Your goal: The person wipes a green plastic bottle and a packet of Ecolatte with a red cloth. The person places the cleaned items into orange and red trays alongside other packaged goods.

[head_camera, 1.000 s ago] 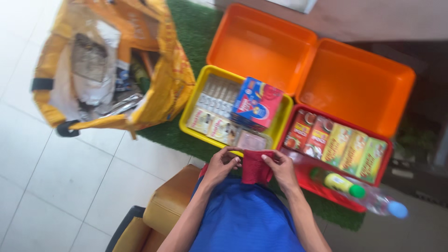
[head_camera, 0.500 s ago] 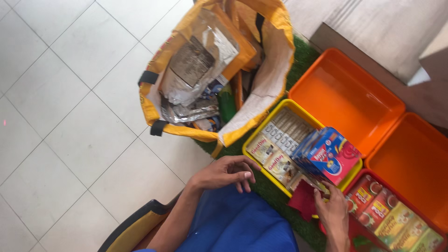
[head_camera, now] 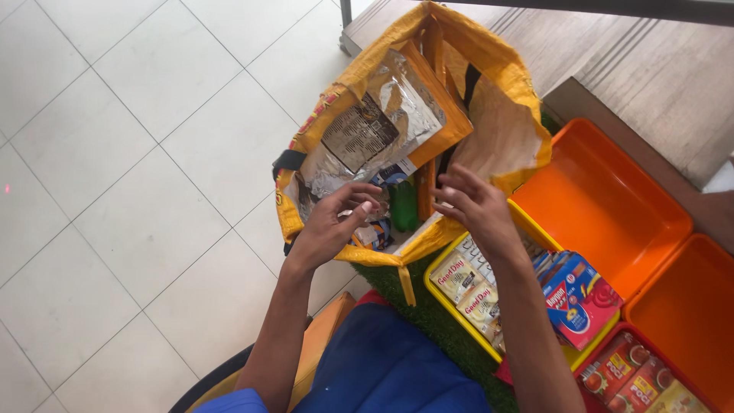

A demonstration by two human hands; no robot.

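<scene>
Where they hung apart, both hands [head_camera: 336, 218] reach the yellow bag [head_camera: 489, 69]

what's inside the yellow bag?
The yellow bag holds silver foil packets, an orange pack and a green bottle; anything deeper is covered by these and both hands.

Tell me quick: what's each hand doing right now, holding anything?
Left hand: open, fingers curled, empty, over the yellow bag mouth.
Right hand: open, fingers spread, empty, at the bag's near rim.

The yellow woven bag [head_camera: 489, 84] stands open on the tiled floor [head_camera: 115, 153] — silver foil packets [head_camera: 375, 130] and a green bottle [head_camera: 403, 205] fill it.
</scene>
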